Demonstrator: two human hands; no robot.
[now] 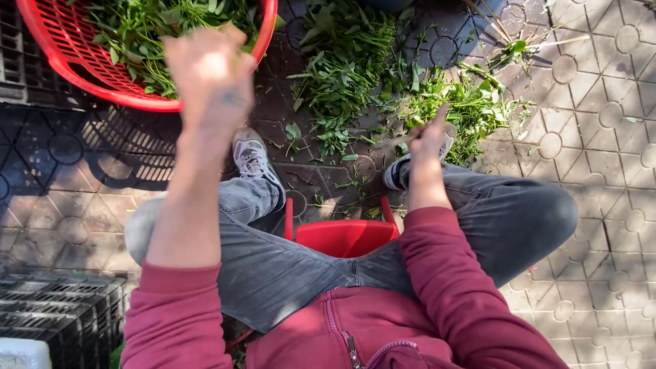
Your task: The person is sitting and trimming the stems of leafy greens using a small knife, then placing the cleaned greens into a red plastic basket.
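Greens [147, 27] fill the red basket [61, 65], and I see my blurred left hand [208, 72] raised just before it, grip unclear. My right hand [429, 133] pinches 1 thin stem [400, 140] above loose leaves [342, 68] on the pavement [601, 137].

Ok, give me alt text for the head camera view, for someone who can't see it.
A seated person in a maroon jacket and grey jeans raises a blurred left hand in front of a red basket of green leaves, while the right hand pinches a thin stem. More cut greens lie scattered on the paved ground ahead.
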